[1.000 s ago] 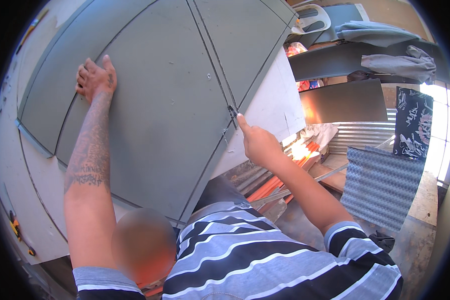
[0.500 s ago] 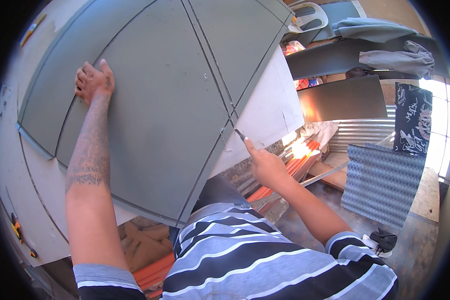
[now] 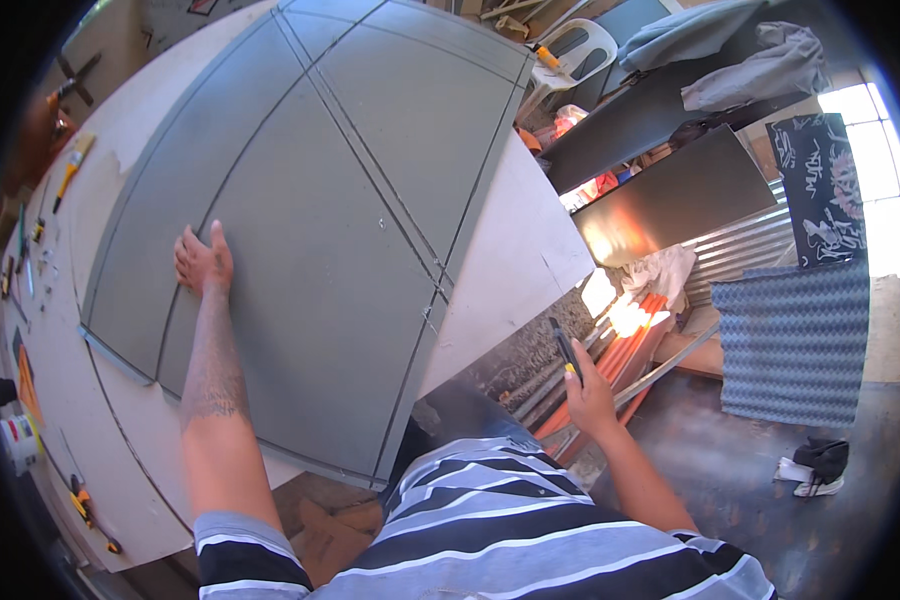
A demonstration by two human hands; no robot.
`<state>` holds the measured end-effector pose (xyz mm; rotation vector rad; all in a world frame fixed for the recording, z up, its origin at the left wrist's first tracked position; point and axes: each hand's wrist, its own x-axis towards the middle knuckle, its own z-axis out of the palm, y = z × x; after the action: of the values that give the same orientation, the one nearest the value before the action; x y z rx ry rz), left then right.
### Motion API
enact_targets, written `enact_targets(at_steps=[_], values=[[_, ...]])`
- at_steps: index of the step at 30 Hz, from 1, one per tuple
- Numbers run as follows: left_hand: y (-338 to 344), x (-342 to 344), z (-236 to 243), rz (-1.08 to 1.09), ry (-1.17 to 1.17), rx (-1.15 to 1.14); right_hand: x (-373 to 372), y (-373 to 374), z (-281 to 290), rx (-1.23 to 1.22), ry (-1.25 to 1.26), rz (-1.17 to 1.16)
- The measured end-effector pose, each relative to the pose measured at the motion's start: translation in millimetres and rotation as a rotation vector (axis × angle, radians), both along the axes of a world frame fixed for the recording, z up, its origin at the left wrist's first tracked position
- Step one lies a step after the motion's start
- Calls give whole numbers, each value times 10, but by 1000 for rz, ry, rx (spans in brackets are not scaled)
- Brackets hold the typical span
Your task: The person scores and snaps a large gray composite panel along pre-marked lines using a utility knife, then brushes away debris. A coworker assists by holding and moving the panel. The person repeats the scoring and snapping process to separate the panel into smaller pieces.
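A large grey sheet with dark lines drawn across it lies on a white tabletop. My left hand rests on the sheet's left part, fingers spread and holding nothing. Off the sheet's right edge, my right hand grips a black and yellow utility knife, its tip pointing up and away from me. The knife is clear of the sheet. Near the right edge, two of the lines cross, with small frayed whitish marks beside them.
A paintbrush and several small tools lie on the tabletop's left side, near a white tub. Orange lengths sit below on the right. Beyond are a white plastic chair, a dark panel and a patterned cloth.
My right hand has drawn the knife off the sheet's edge, right and toward me. My left hand stays on the sheet. The whole view has shifted.
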<state>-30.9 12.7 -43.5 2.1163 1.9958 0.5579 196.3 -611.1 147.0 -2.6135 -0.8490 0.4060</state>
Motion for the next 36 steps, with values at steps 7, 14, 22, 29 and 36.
enact_targets(at_steps=[7, 14, 22, 29, 36], values=[[-1619, 820, 757, -846, -254, -54, 325, -1205, -794, 169, 217, -411], [-2722, 1613, 908, -1037, -63, -188, 1293, -1118, -788, 160, 362, -215], [-3067, 1760, 1023, -855, 184, -199, 2740, -1601, -899, 287, 164, -65], [-3493, 1594, 1191, -801, 394, -476, 3555, -1716, -1008, 241, 210, -40], [-3625, 1775, 1586, -569, 24, -632, 3692, -1463, -960, 279, 230, -142]])
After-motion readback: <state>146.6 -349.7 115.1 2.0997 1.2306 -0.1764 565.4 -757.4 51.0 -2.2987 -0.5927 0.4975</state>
